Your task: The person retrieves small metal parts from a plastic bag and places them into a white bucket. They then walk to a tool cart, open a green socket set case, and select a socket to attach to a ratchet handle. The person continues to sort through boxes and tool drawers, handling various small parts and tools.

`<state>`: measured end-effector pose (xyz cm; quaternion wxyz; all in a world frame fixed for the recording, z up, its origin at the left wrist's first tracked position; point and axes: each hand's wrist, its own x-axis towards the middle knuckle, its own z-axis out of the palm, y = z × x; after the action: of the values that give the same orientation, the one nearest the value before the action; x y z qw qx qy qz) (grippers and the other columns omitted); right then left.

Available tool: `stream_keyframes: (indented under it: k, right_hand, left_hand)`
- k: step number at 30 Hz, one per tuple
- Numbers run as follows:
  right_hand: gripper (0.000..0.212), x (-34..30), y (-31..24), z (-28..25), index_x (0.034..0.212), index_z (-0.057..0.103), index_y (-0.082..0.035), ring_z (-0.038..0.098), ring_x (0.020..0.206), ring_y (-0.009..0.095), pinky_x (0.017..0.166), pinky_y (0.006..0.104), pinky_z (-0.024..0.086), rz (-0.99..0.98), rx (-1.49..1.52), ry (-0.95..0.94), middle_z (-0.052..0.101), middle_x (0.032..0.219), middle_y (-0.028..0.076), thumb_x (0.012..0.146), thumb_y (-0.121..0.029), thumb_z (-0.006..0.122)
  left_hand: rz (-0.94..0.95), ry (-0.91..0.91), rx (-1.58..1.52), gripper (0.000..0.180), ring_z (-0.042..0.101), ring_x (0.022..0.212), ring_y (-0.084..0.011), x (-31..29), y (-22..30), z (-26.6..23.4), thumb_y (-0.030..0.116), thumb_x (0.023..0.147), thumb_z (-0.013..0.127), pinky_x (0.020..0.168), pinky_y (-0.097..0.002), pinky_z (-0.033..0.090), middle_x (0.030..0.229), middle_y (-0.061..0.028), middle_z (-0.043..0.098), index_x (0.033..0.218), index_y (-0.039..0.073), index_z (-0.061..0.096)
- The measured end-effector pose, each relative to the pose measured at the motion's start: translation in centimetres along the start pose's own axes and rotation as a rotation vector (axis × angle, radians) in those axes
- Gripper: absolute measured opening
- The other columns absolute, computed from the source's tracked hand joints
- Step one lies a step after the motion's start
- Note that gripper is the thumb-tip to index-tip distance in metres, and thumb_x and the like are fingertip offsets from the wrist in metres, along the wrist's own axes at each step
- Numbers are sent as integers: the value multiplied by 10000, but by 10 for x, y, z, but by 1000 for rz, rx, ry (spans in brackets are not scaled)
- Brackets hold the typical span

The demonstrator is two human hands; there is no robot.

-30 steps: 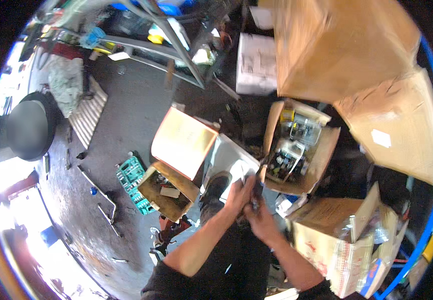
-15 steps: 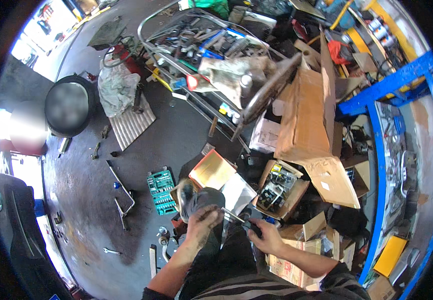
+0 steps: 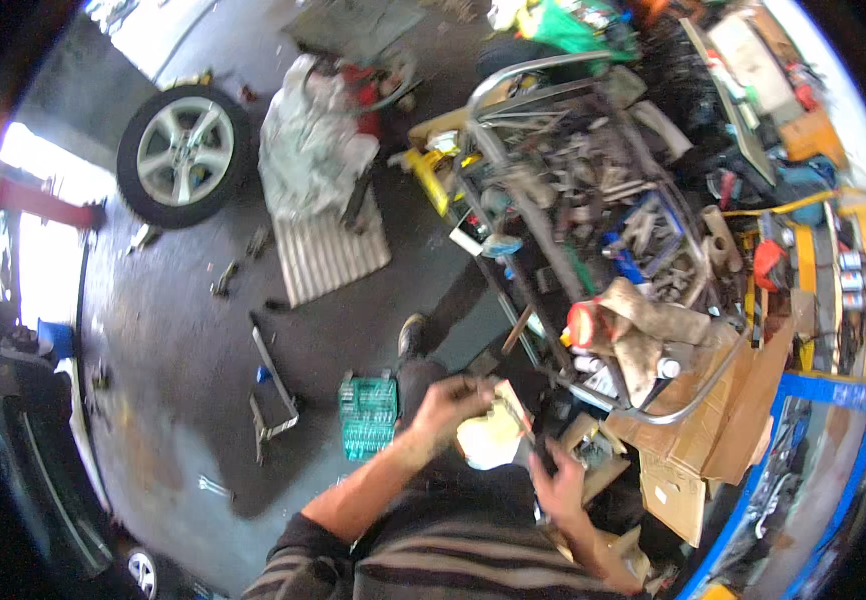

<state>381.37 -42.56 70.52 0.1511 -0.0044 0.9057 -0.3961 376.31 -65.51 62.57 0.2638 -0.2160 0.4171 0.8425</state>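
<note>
Cardboard, pale and folded, was the material in hand: a small flap or box piece sat in front of the person's chest, between the two hands. The left hand was raised just above and to the left of that cardboard piece, fingers curled inward and touching its upper edge; whether they were pinching it or only resting against it could not be told. The right hand was lower and to the right, fingers closed around a small dark object whose kind was too blurred to make out. Both forearms came up from the lower edge, the person wearing a dark striped top. Just left of the left hand, on the grey concrete floor, lay an open green socket set. A bent metal bracket lay further left, well apart from the hands. To the right of the hands stood open cardboard boxes, and above them a metal-framed trolley heaped with tools and parts. A loose alloy wheel with tyre lay at upper left, near a crumpled white cloth and a ribbed metal sheet. A blue steel rack frame bordered the right side.
</note>
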Motion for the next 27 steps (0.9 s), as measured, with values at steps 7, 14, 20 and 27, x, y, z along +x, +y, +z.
stream_keyframes:
  k: [7,14,20,27]
  right_hand:
    - [311,181,-194,36,1128,693,9,625,657,322,597,366,499,-464,-20,-294,627,792,165,851,-124,742]
    - [317,325,-327,90,1095,718,-43,673,700,337,592,397,547,-856,-69,-445,683,860,136,816,-189,759]
    - [330,438,-413,166,1097,728,-67,652,644,323,562,399,530,-947,8,-566,656,796,113,789,-181,758]
    - [337,587,-524,263,1078,718,-93,643,630,324,548,411,526,-1008,54,-525,623,779,93,759,-190,766]
  left_hand:
    - [121,318,-205,280,690,925,-168,-56,172,-104,137,946,721,841,-320,589,1038,-84,718,1167,-30,678]
    - [478,479,-384,249,687,892,-170,-68,295,-168,124,952,711,836,-313,569,1007,-76,710,1156,-12,668]
    - [452,653,-155,249,705,868,-196,-55,404,-255,129,931,736,823,-339,590,980,-100,720,1122,-23,684]
    - [260,651,24,326,700,850,-212,-5,584,-386,144,918,741,789,-346,578,955,-128,718,1129,-93,666]
